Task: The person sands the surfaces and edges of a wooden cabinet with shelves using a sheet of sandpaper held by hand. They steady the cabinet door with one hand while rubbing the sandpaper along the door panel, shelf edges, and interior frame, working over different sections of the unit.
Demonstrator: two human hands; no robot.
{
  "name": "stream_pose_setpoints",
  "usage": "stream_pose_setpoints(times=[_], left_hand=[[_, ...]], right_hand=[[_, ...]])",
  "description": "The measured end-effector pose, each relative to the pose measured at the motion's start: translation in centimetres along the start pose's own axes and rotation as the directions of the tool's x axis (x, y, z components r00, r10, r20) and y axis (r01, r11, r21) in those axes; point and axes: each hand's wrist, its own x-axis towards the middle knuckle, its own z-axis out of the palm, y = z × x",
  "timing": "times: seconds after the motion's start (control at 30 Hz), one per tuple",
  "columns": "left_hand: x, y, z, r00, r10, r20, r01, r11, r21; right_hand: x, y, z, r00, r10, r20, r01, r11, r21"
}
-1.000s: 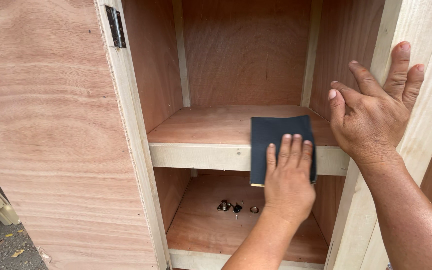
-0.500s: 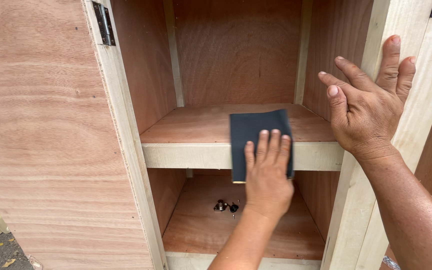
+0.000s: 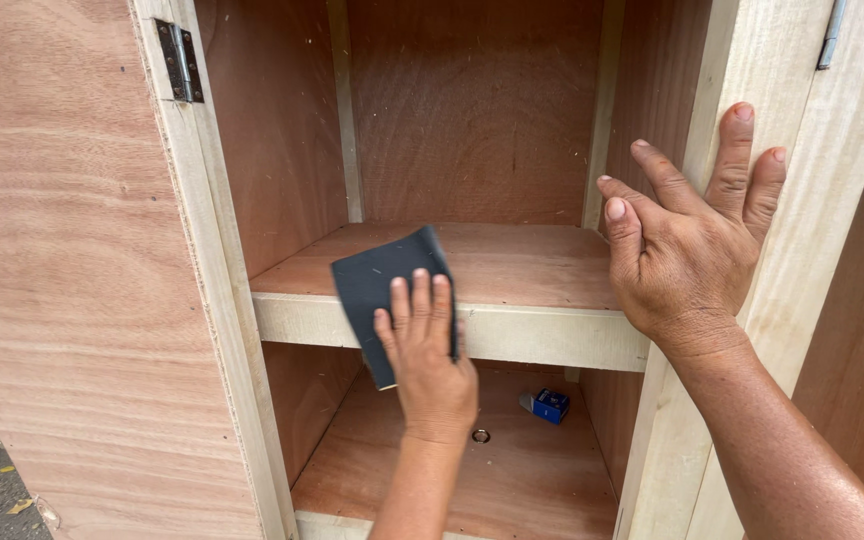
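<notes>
The left hand [image 3: 430,350] presses a dark sheet of sandpaper [image 3: 384,292] flat against the front edge of the middle shelf [image 3: 512,330]. This is in the middle of the frame. The fingers lie straight and close together on top of the paper, so the hand pushes on it and does not pinch it. The paper bends over the edge, part on top of the shelf and part hanging down the front.

The right hand [image 3: 687,250] is open, fingers spread, and leans flat on the pale wooden post [image 3: 752,190] at the right of the frame. It holds nothing.

The step looks like sanding the shelf's front edge. The next rub probably needs the paper to stay flat and slide along the edge, with the other hand keeping the cabinet steady.

In the lower part of the frame, on the bottom shelf [image 3: 512,490], lie a small blue thing [image 3: 550,405] and a tiny metal ring [image 3: 480,436]. A dark hinge [image 3: 180,62] sits at the upper left.
</notes>
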Motion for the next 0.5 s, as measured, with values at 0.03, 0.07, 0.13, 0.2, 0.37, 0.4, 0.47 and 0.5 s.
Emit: stream_pose_setpoints(times=[0.03, 0.07, 0.13, 0.2, 0.37, 0.4, 0.47, 0.5], left_hand=[[-1.2, 2.5, 1.7, 0.987, 0.038, 0.159, -0.035, 0.999, -0.020], [-2.6, 5.4, 3.6, 0.947, 0.073, 0.314, -0.062, 0.997, -0.045], [-4.6, 8.6, 6.4, 0.916, 0.187, 0.355, -0.108, 0.967, -0.229], [-5.0, 7.2, 7.6, 0.921, 0.218, 0.322, -0.177, 0.972, -0.152], [-2.2, -3.2, 4.7, 0.995, -0.022, -0.093, 0.020, 1.000, -0.019], [-1.2, -4.8, 4.2, 0.975, -0.125, -0.182, 0.120, 0.992, -0.036], [-0.8, -4.9, 4.3, 0.912, -0.273, -0.307, 0.257, 0.962, -0.092], [-1.0, -3.7, 4.9, 0.883, -0.316, -0.348, 0.290, 0.949, -0.125]], right_hand=[[0.0, 0.1, 0.0, 0.999, -0.019, -0.031, 0.018, 0.999, -0.039], [0.0, 0.1, 0.1, 0.997, -0.037, -0.061, 0.032, 0.996, -0.080], [-0.2, 0.4, 0.3, 0.985, -0.101, -0.137, 0.072, 0.977, -0.203], [-0.3, 0.7, 0.5, 0.980, -0.119, -0.161, 0.082, 0.972, -0.222], [-0.6, 1.2, 0.9, 0.972, -0.144, -0.186, 0.099, 0.968, -0.231], [-0.6, 1.2, 0.9, 0.969, -0.148, -0.199, 0.102, 0.969, -0.225], [-0.5, 1.2, 0.9, 0.968, -0.148, -0.203, 0.108, 0.974, -0.198], [-0.5, 1.2, 0.9, 0.970, -0.144, -0.199, 0.108, 0.978, -0.178]])
